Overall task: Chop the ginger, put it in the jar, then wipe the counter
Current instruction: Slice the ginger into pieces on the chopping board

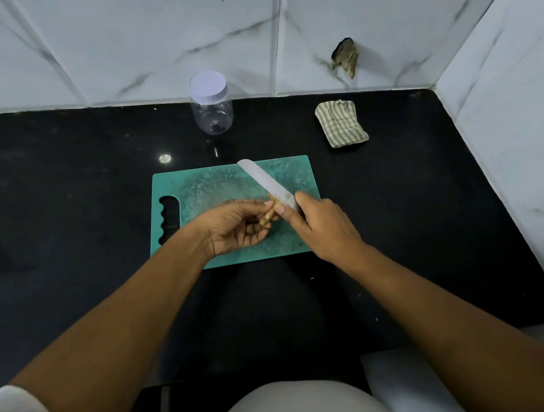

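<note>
Ginger pinched in left hand; right hand grips knife.

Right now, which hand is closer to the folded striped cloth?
The right hand. It grips the knife over the green board, below and left of the folded striped cloth. The left hand, holding the ginger, sits farther left.

One head-worn camera looks steeply down, close over the counter.
</note>
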`<action>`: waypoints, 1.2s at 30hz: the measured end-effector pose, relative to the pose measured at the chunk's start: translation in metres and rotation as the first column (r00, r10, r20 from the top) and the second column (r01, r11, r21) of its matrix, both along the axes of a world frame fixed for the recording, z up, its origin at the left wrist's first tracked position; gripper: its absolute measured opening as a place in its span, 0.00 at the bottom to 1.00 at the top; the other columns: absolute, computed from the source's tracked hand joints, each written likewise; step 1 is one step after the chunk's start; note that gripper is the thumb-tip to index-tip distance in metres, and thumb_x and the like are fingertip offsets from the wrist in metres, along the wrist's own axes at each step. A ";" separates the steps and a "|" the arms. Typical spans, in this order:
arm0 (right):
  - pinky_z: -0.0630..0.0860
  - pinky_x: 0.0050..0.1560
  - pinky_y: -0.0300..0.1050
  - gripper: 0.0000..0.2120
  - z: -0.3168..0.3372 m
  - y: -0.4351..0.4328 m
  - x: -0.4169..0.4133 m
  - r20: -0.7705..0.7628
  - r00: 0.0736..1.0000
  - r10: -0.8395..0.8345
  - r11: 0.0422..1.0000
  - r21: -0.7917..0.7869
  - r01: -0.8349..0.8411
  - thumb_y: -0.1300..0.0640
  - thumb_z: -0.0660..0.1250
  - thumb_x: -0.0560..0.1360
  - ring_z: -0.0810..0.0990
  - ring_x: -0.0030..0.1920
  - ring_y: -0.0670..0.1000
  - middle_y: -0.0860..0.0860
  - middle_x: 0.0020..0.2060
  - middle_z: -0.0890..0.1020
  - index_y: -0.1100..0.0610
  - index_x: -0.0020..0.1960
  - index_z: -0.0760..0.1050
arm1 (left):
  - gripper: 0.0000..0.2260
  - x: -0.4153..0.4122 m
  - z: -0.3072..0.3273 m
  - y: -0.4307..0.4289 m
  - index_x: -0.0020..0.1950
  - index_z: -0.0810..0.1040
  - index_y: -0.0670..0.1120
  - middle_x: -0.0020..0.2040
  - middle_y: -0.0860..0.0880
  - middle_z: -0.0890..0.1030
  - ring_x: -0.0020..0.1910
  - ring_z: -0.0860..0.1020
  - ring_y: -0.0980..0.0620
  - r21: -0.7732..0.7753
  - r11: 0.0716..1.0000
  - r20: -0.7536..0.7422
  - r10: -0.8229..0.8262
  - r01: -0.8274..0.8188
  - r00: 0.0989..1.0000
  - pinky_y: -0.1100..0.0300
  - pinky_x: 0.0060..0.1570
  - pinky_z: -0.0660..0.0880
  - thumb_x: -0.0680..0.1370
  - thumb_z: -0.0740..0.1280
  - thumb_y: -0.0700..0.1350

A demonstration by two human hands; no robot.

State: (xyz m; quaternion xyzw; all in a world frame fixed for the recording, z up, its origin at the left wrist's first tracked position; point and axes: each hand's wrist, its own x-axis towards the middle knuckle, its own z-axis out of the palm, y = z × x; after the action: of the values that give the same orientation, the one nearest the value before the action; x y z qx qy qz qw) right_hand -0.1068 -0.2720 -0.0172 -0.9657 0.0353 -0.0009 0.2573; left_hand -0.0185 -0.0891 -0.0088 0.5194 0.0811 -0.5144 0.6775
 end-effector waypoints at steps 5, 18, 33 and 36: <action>0.74 0.30 0.54 0.22 -0.003 0.002 -0.001 -0.001 1.000 -0.030 0.999 0.022 0.030 0.34 0.54 0.83 0.75 0.29 0.51 0.49 0.30 0.75 0.51 0.43 0.67 | 0.03 -0.002 0.000 -0.002 0.49 0.84 0.44 0.39 0.48 0.84 0.34 0.79 0.57 0.026 0.999 -0.003 0.039 -0.039 0.999 0.65 0.35 0.80 0.78 0.71 0.41; 0.74 0.32 0.56 0.26 -0.014 0.012 -0.011 -0.089 0.978 -0.188 0.954 0.221 0.204 0.35 0.58 0.83 0.76 0.29 0.51 0.50 0.28 0.75 0.53 0.36 0.69 | 0.03 -0.009 -0.011 -0.013 0.51 0.83 0.42 0.34 0.49 0.83 0.30 0.78 0.57 0.137 0.980 0.068 0.137 -0.145 0.988 0.63 0.31 0.80 0.78 0.72 0.38; 0.71 0.32 0.50 0.25 -0.004 -0.028 0.042 -0.131 0.963 -0.235 0.951 0.176 0.255 0.32 0.60 0.80 0.77 0.32 0.50 0.48 0.32 0.77 0.52 0.39 0.72 | 0.16 0.034 -0.001 -0.030 0.64 0.80 0.38 0.40 0.47 0.83 0.34 0.80 0.56 0.266 0.911 0.290 0.237 -0.316 0.927 0.62 0.29 0.80 0.77 0.74 0.38; 0.68 0.33 0.47 0.26 -0.006 -0.036 0.055 -0.162 0.953 -0.256 0.951 0.136 0.279 0.32 0.56 0.82 0.76 0.32 0.50 0.48 0.32 0.76 0.52 0.37 0.69 | 0.14 0.045 -0.003 -0.034 0.63 0.80 0.40 0.41 0.47 0.83 0.37 0.80 0.55 0.273 0.910 0.315 0.223 -0.313 0.923 0.63 0.31 0.81 0.78 0.73 0.38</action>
State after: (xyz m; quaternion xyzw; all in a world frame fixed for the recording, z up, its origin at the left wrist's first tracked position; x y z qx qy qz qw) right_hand -0.0517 -0.3081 -0.0230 -0.9262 0.1843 0.0361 0.3268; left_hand 0.0261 -0.1234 -0.0120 0.6719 0.1387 -0.3180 0.6543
